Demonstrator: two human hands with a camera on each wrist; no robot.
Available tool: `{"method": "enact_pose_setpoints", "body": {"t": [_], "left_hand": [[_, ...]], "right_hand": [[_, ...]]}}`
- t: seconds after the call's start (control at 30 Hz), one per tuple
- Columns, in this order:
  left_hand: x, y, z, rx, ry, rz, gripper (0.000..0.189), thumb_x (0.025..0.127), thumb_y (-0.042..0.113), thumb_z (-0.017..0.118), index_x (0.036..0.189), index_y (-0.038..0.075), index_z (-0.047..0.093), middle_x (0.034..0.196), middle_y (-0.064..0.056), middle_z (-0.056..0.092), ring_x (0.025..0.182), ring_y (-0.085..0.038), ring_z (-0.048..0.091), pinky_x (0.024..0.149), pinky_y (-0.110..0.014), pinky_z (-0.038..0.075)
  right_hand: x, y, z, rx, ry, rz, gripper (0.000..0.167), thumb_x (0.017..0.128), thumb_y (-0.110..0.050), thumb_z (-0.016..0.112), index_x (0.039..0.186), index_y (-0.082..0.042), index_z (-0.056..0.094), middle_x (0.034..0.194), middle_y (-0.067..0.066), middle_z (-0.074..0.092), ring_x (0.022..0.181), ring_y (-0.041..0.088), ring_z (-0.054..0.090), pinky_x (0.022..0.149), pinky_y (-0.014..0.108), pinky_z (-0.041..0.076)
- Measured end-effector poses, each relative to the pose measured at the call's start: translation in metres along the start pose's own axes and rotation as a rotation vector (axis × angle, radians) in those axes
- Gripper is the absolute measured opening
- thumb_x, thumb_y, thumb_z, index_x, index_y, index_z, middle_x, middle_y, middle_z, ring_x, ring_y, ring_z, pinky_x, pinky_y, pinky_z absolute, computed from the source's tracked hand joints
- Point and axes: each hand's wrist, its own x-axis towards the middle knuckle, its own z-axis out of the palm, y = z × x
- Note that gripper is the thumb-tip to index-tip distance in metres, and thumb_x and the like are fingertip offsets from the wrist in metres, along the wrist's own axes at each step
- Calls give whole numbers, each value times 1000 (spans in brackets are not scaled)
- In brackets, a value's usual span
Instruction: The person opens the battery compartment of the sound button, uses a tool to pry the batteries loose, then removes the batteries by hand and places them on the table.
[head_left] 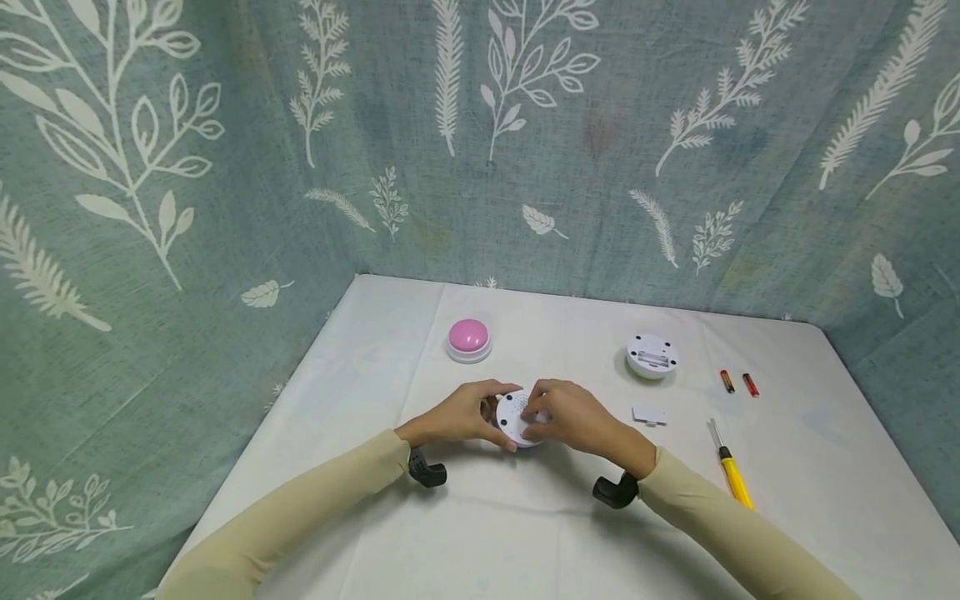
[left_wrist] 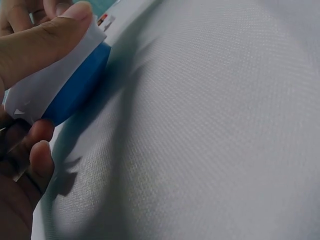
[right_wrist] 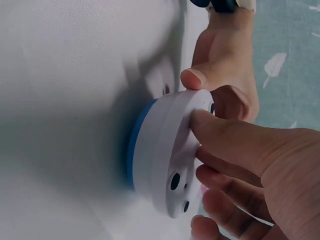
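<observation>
A round white push button (head_left: pixel 512 417) with a blue dome lies upside down on the white table, its footed underside facing up. My left hand (head_left: pixel 467 412) grips it by the rim, thumb on the near side and fingers round the far side. In the left wrist view the blue dome (left_wrist: pixel 80 85) shows below the white base. My right hand (head_left: pixel 577 421) works on the underside from the right, with thumb and curled fingertips against its face. The right wrist view shows the right thumb pressed on the white base (right_wrist: pixel 160 145), beside dark round feet. The right fingers hide part of the underside.
A pink-domed button (head_left: pixel 468 336) stands upright behind the hands. To the right lie an upturned button (head_left: pixel 652 356) with its battery compartment uncovered, a small white battery cover (head_left: pixel 648 415), two batteries (head_left: pixel 727 381) and a yellow-handled screwdriver (head_left: pixel 733 475). A patterned curtain (head_left: pixel 540 167) hangs behind the table.
</observation>
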Motion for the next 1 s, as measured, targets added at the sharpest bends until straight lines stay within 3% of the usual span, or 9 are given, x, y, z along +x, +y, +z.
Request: {"method": "enact_pose_setpoints", "body": {"t": [0.2,0.5,0.67,0.9,1.0], "left_hand": [[0,-2,1,7,9,-12,94,68,42,97,149,21,55,96,2,63,79,-11,58,70,-26,51],[-1,-3,1,-13,21,-3,93,68,42,98,148,19,56,93,3,64,75,-11,59,66,-25,51],[-1,-3,1,-26,14,-5,93,70,41,96,150,16,55,91,1,64,74,-12,57,65,-26,49],[-2,2,-1,-60,13,7,89,72,32,97,149,20,54,96,-3,63,79,-20,58,66,-23,47],[-2,1,-1,-51,10,4,88,72,34,96,149,21,55,96,-2,64,78,-18,58,66,-23,47]], "right_hand": [[-1,-6,1,-108,-9,-66,19,86,-20,87,101,-10,83,98,-2,66,84,11,62,71,27,53],[-3,-7,9,-235,80,-309,3,84,-5,79,83,-7,78,86,-2,54,70,6,50,63,17,47],[-2,-3,11,-206,102,-367,11,80,1,76,77,-9,71,82,-4,47,71,6,46,64,16,45],[0,4,12,-130,109,-394,7,85,0,76,83,-6,77,81,-3,48,71,4,47,64,13,44],[0,6,13,-104,120,-384,4,87,-1,76,87,-4,79,83,-2,50,71,4,48,64,13,45]]}}
